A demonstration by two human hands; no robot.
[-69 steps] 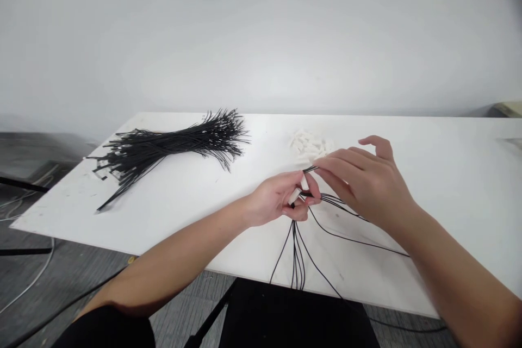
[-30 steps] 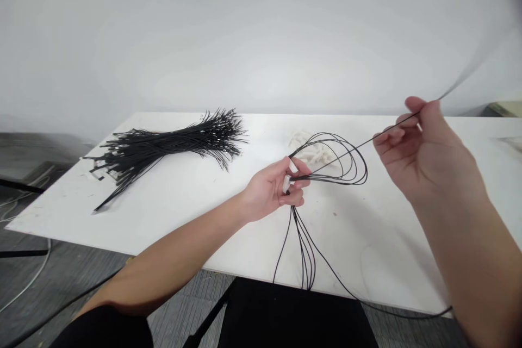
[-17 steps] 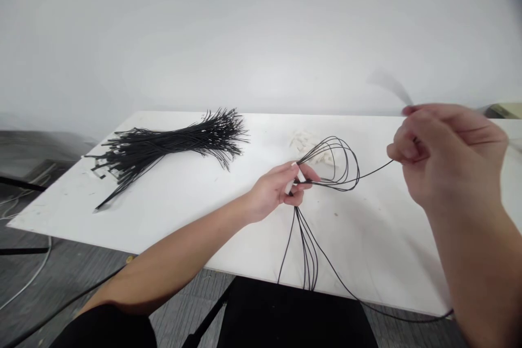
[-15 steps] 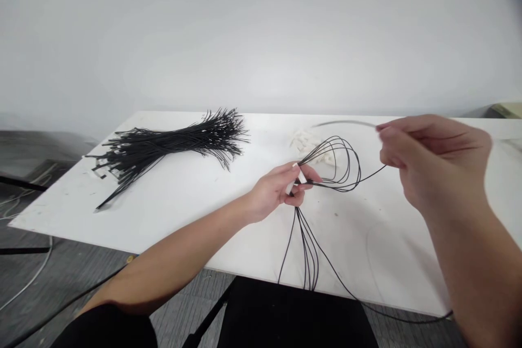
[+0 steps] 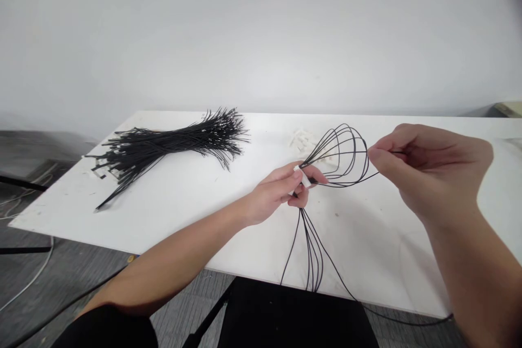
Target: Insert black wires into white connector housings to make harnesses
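My left hand is closed around a white plastic connector in the middle of the table. Several thin black wires loop out of the connector to the right, and more wire lengths hang below the hand past the table's front edge. To the right, my right hand pinches one black wire between thumb and forefinger, by the outer side of the loops. Its end inside the fingers is hidden.
A large bundle of black wires with white connectors at its left end lies on the white table. Behind my left hand is a pile of small white pieces. A black chair seat stands below the front edge.
My right hand has moved slightly left and down, bringing its wire against the loops. The loops stand a little higher and wider. My left hand keeps its hold on the connector.
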